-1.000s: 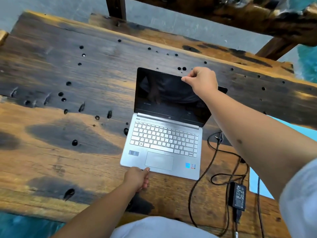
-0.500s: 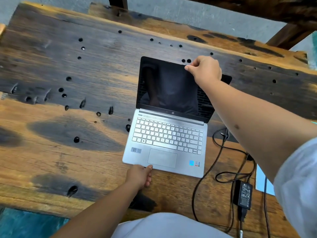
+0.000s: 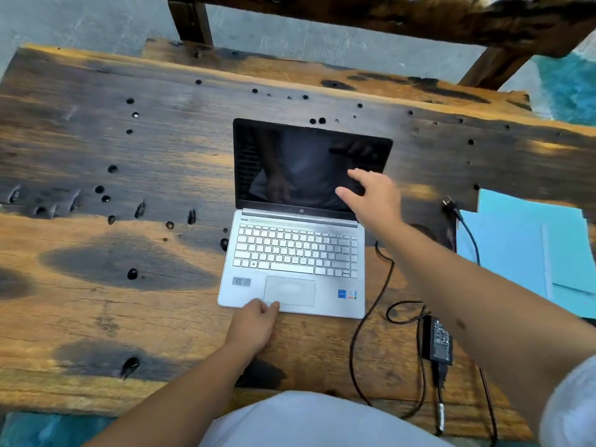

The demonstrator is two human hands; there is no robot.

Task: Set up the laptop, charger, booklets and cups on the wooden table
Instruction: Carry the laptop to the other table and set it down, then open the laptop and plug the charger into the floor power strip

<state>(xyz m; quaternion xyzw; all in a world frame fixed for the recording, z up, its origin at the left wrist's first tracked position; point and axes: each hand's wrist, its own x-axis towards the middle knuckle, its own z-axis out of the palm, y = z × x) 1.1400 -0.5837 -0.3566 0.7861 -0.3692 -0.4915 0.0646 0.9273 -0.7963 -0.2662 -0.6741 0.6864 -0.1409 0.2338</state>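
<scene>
A silver laptop [image 3: 295, 253] stands open in the middle of the dark, knotted wooden table [image 3: 106, 269], its black screen off. My left hand [image 3: 254, 324] rests on the laptop's front edge beside the touchpad, thumb on the palm rest. My right hand [image 3: 371, 195] hovers in front of the screen's lower right corner, fingers spread and holding nothing. The black charger brick [image 3: 438, 340] lies to the right of the laptop, its cable [image 3: 364, 324] looping over the table. Light blue booklets [image 3: 529, 250] lie at the right edge. No cups are in view.
The charger's plug [image 3: 450, 204] lies near the booklets. A dark wooden bench or beam [image 3: 387, 14] runs behind the table's far edge. The table's near edge is against my body, with teal floor at both sides.
My right hand let go of the screen's top edge and dropped down to its lower right corner. The screen is tilted further back. My left hand stays at the front edge.
</scene>
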